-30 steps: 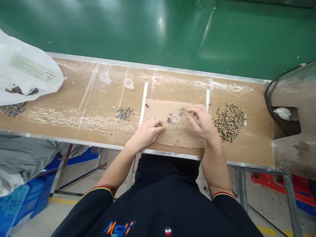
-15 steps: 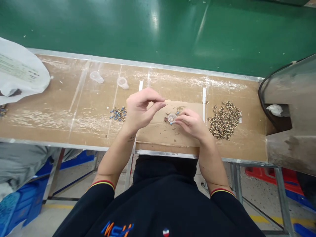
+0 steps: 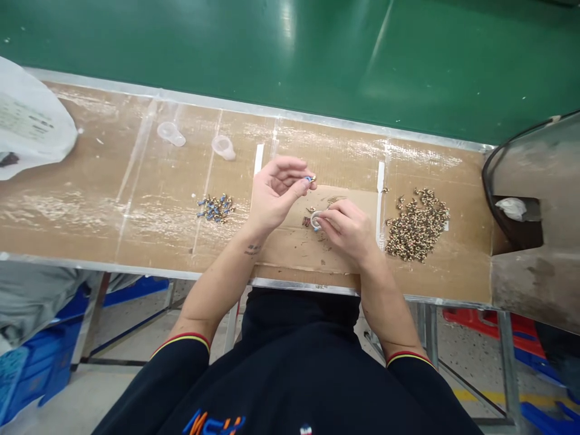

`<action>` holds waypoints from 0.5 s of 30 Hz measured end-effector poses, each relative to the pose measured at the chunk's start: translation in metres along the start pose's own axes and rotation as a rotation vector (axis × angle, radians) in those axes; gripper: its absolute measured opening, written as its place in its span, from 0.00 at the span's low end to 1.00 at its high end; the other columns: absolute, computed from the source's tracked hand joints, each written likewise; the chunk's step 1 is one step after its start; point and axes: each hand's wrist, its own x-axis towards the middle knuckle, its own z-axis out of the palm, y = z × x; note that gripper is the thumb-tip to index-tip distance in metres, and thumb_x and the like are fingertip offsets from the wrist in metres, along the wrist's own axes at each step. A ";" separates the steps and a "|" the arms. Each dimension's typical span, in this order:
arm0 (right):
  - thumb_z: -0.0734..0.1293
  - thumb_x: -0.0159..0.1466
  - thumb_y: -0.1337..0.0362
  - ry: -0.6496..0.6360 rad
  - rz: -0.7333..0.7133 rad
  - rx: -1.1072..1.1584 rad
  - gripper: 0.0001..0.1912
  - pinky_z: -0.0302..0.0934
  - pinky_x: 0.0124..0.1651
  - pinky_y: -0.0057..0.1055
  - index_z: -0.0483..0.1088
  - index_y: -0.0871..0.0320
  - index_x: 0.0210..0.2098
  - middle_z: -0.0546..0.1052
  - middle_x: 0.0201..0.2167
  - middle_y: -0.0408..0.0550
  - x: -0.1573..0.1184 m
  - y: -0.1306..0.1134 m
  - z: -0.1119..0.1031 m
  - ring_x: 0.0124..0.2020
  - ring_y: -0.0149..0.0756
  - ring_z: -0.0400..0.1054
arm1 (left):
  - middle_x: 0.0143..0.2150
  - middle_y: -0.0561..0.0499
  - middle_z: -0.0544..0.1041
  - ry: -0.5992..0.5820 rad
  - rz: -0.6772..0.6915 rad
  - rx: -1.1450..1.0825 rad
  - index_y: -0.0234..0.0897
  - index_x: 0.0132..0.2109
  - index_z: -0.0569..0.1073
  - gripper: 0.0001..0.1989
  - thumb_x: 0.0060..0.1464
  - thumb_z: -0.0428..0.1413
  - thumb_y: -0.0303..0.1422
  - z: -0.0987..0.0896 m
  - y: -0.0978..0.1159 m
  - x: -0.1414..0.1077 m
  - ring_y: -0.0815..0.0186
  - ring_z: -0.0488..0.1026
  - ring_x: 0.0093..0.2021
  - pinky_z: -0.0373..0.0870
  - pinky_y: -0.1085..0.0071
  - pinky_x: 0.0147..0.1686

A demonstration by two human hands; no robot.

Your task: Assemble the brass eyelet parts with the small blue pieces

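Note:
My left hand point(image 3: 281, 190) is raised above the cardboard sheet, with thumb and fingers pinched on a small blue-and-brass fitting point(image 3: 310, 179). Lower and to the right, my right hand point(image 3: 347, 226) has its fingertips pressed together at the small round clear cup point(image 3: 314, 220). Whether they grip its rim or something tiny inside is hidden. Around that cup lie a few loose metal pieces point(image 3: 310, 209) and some small reddish-brown parts point(image 3: 306, 222). A bit of blue shows just below the cup.
Blue-and-brass fittings point(image 3: 216, 208) lie heaped to the left, and a larger pile of brass fittings point(image 3: 419, 226) to the right. Two clear plastic cups point(image 3: 171, 134) point(image 3: 223, 147) lie farther back. A white bag point(image 3: 34, 124) is at far left, a metal machine housing point(image 3: 534, 272) at far right.
My left hand has shifted right, and a blue-and-brass fitting now shows in its pinch. My right fingertips have moved slightly left, over the cup. The view has tilted a little.

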 end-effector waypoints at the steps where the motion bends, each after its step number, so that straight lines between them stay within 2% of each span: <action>1: 0.67 0.72 0.62 0.002 -0.011 0.011 0.09 0.62 0.35 0.32 0.77 0.55 0.36 0.76 0.30 0.46 0.000 0.000 0.000 0.33 0.35 0.68 | 0.40 0.50 0.82 0.003 -0.008 -0.013 0.41 0.45 0.75 0.17 0.60 0.64 0.48 0.000 0.000 -0.001 0.65 0.83 0.38 0.81 0.69 0.34; 6: 0.67 0.72 0.63 -0.034 -0.027 0.023 0.10 0.62 0.34 0.33 0.76 0.55 0.34 0.76 0.29 0.45 -0.001 0.001 0.000 0.32 0.35 0.68 | 0.34 0.51 0.81 0.049 -0.069 -0.026 0.39 0.42 0.78 0.18 0.59 0.64 0.51 -0.004 0.001 -0.010 0.67 0.82 0.33 0.80 0.70 0.33; 11: 0.67 0.71 0.65 0.020 -0.016 -0.008 0.09 0.61 0.34 0.33 0.75 0.55 0.33 0.75 0.29 0.46 -0.002 0.003 0.000 0.32 0.35 0.67 | 0.37 0.51 0.80 0.066 0.002 -0.068 0.42 0.41 0.82 0.08 0.62 0.64 0.41 -0.007 0.001 -0.017 0.69 0.82 0.35 0.78 0.74 0.31; 15: 0.67 0.71 0.63 -0.035 0.013 0.019 0.10 0.62 0.35 0.33 0.75 0.55 0.33 0.75 0.29 0.46 -0.003 0.004 -0.001 0.32 0.35 0.68 | 0.36 0.52 0.77 0.034 -0.006 -0.130 0.40 0.39 0.83 0.07 0.60 0.66 0.38 -0.002 0.000 -0.019 0.71 0.82 0.34 0.78 0.76 0.31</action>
